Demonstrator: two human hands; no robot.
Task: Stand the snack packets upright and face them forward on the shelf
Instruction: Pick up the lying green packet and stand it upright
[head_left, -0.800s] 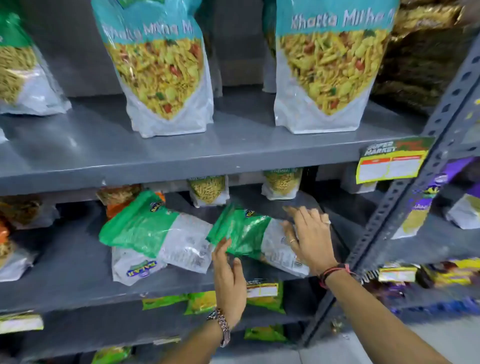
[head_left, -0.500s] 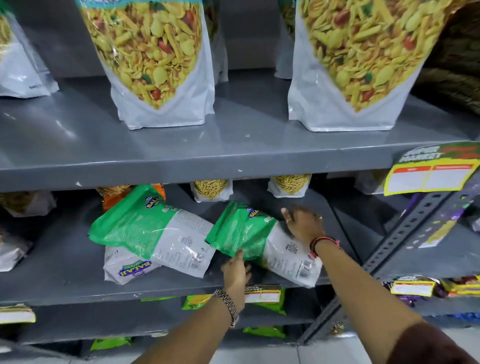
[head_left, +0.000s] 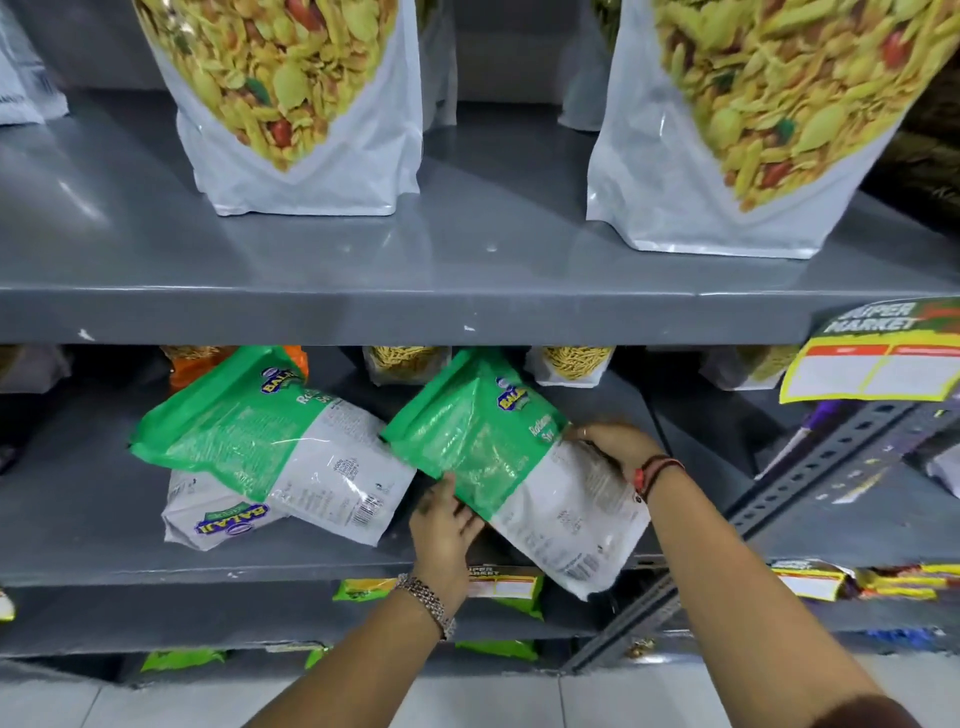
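Note:
A green and white snack packet (head_left: 498, 457) lies tilted on the middle grey shelf (head_left: 78, 545), back side up, its white end sticking out past the shelf's front edge. My left hand (head_left: 447, 525) grips its lower left edge. My right hand (head_left: 618, 447) holds its right side near the green-white border. To the left, a second green and white packet (head_left: 270, 447) lies flat on top of a third packet (head_left: 218, 519), of which only the white end with a blue logo shows.
Two tall clear-fronted mixture bags (head_left: 296, 104) (head_left: 737, 124) stand on the upper shelf (head_left: 467, 312). Small sev packets (head_left: 405, 361) stand at the back of the middle shelf. A yellow price tag (head_left: 878, 358) hangs right. A perforated upright (head_left: 810, 467) slants at right.
Both hands have closed on the right packet. Its green end has risen and its white end has slid out over the shelf edge. The camera has moved closer.

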